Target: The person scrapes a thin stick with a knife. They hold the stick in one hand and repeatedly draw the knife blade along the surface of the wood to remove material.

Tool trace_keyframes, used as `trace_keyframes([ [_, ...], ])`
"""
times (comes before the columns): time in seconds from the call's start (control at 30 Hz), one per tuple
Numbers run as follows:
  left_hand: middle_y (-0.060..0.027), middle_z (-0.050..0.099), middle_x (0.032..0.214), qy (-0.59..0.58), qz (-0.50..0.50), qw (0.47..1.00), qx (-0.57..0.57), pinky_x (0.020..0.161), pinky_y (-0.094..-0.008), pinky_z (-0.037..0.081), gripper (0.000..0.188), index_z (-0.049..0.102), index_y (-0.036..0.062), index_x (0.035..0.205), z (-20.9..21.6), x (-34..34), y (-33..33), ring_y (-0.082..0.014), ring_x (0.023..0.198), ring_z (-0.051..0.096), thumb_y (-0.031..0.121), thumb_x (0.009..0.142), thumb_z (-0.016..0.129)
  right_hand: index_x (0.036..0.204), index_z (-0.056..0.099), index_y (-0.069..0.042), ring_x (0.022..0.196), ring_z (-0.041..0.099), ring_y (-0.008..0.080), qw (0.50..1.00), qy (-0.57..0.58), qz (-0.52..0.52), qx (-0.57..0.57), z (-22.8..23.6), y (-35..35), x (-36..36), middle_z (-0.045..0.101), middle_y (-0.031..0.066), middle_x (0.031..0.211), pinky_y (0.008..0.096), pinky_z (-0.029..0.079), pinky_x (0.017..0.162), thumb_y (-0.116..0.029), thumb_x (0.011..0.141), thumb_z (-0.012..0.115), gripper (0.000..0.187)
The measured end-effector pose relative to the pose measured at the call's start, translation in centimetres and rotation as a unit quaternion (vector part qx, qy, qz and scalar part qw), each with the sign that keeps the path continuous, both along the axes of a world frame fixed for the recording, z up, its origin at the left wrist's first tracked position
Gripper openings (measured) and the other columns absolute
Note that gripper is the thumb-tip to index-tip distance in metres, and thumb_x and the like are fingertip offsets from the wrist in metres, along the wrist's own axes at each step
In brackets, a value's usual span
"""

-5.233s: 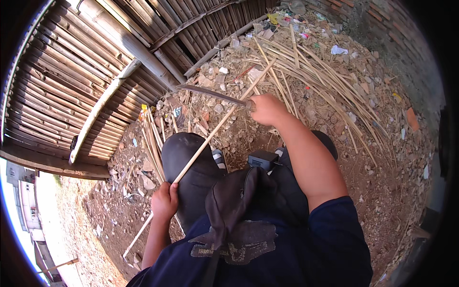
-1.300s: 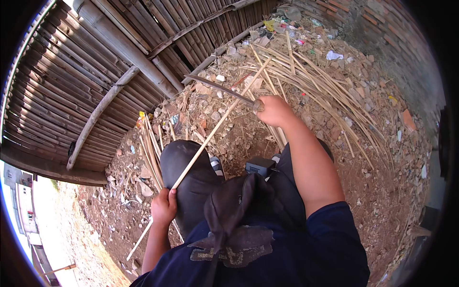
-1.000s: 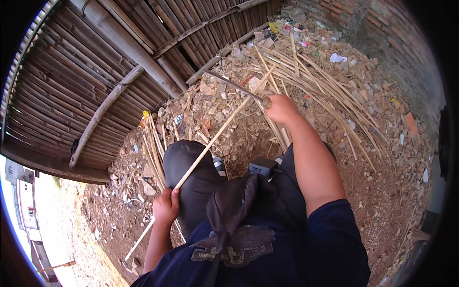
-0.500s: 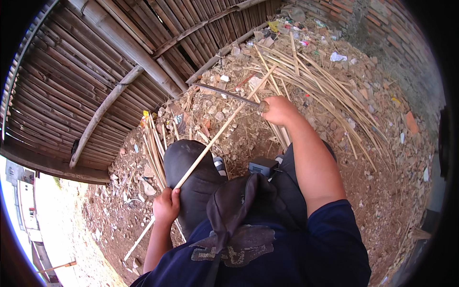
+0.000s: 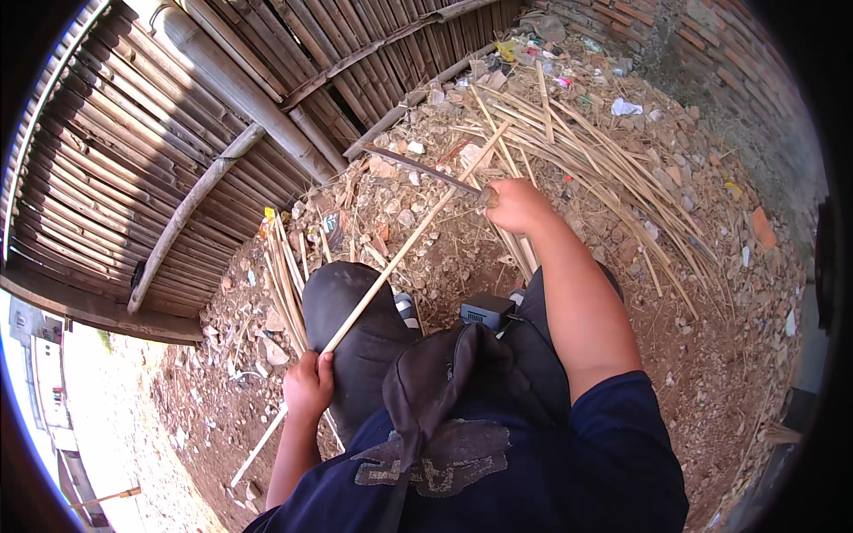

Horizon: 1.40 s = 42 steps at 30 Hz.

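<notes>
My left hand (image 5: pixel 308 384) is closed around a long pale bamboo strip (image 5: pixel 382 275) beside my left knee. The strip slants up and to the right across that knee, and its lower end sticks out behind the hand toward the ground. Out in front, my right hand (image 5: pixel 518 206) grips the handle of a long knife (image 5: pixel 413 165). Its dark blade points left and crosses the strip near the far end; whether the edge bites into it I cannot tell.
Many split bamboo strips (image 5: pixel 613 169) lie in a pile at the far right. More strips (image 5: pixel 283 275) stand by my left knee. A small dark box (image 5: pixel 487 309) sits between my legs. A bamboo wall (image 5: pixel 178 178) rises at left, a brick wall (image 5: pixel 729 53) at far right. Rubble covers the ground.
The knife's tip has tilted slightly away from me, and my right hand has shifted a touch left. My left hand and the strip stay almost still. Sunlight now brightens the bamboo wall.
</notes>
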<state>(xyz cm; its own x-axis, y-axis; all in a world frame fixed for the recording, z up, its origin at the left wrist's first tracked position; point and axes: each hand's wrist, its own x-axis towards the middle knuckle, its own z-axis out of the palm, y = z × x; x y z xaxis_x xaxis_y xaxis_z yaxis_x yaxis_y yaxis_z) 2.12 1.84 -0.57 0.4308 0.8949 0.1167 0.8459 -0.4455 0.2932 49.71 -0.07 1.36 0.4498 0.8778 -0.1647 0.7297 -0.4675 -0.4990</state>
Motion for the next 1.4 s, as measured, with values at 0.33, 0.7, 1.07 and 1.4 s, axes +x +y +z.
trace_keyframes([
  [0.33, -0.0216, 0.06, 0.064, -0.015, -0.003, 1.0, 0.003, 0.056, -0.0543, 0.046, 0.039, 0.052, 0.0051, 0.073, -0.2, -0.1, 0.0, -0.0454, 0.06, 0.061, 0.032, 0.099, 0.061, 0.124, 0.07, -0.013, 0.107, 0.066, 0.0358, 0.999, -0.025, 0.032, 0.032, 0.4, -0.5, 0.1, 0.07, 0.0176, 0.115, 0.0441, 0.054, 0.092, -0.027, 0.082, 0.072, 0.044],
  [0.7, -0.02, 0.059, 0.063, -0.001, 0.007, 1.0, 0.014, 0.056, -0.0533, 0.046, 0.04, 0.053, 0.0053, 0.074, 0.0, 0.0, -0.3, -0.0443, 0.06, 0.061, 0.035, 0.099, 0.062, 0.113, 0.072, -0.011, 0.101, 0.068, 0.0367, 0.999, 0.023, 0.037, 0.013, 0.4, -0.4, 0.2, 0.072, 0.0184, 0.107, 0.0445, 0.054, 0.089, -0.025, 0.08, 0.072, 0.035],
  [1.07, -0.0196, 0.059, 0.063, -0.008, 0.003, 1.0, 0.018, 0.055, -0.0528, 0.045, 0.038, 0.053, 0.0051, 0.074, 0.0, 0.0, -0.4, -0.0439, 0.059, 0.061, 0.033, 0.099, 0.063, 0.116, 0.071, -0.01, 0.106, 0.067, 0.0355, 0.999, 0.005, 0.041, -0.009, 0.6, -0.1, -0.2, 0.071, 0.0177, 0.111, 0.0439, 0.054, 0.092, -0.028, 0.082, 0.074, 0.039],
  [1.4, -0.0198, 0.059, 0.063, -0.01, 0.008, 1.0, 0.008, 0.056, -0.0531, 0.045, 0.04, 0.052, 0.0049, 0.073, 0.0, 0.0, -0.3, -0.0445, 0.06, 0.06, 0.034, 0.099, 0.062, 0.122, 0.069, -0.009, 0.109, 0.067, 0.034, 0.999, 0.005, 0.052, -0.011, 1.0, -0.2, -0.3, 0.07, 0.0191, 0.116, 0.0427, 0.053, 0.096, -0.025, 0.085, 0.072, 0.041],
])
